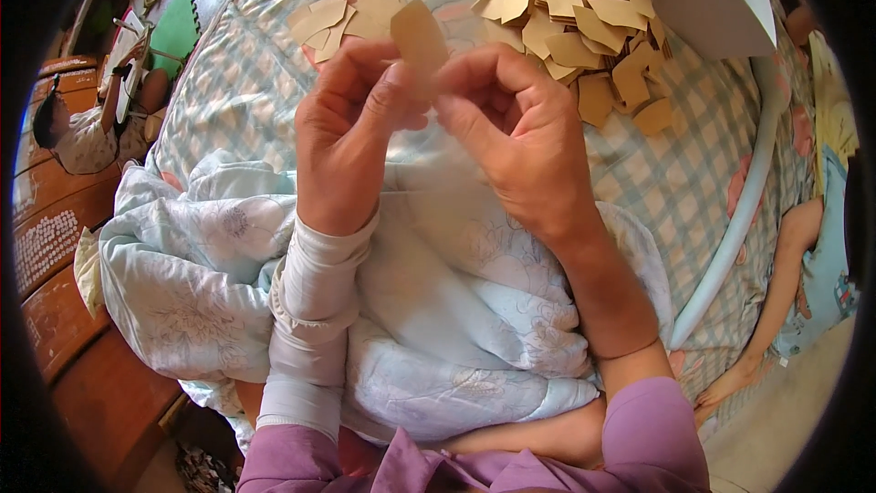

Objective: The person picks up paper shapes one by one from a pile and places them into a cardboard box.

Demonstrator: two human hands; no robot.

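My left hand (349,123) pinches a small flat tan cardboard piece (419,36) between thumb and fingers, raised above the bed. Thumb and forefinger of my right hand (525,123) are pressed together at the piece's lower right edge. A blur softens the spot between the hands, so the exact contact is hard to see. Beyond my left hand lies a smaller loose group of similar pieces (370,14). A larger heap of tan pieces (575,18), some stacked, spreads over the checked sheet beyond my right hand.
A pale blue flowered quilt (456,347) covers my lap. At the upper right stands a white panel (707,0) beside the heap. A pale blue tube (721,283) curves along the bed's right side, near another person's leg (776,283). Another person (91,132) is on the left.
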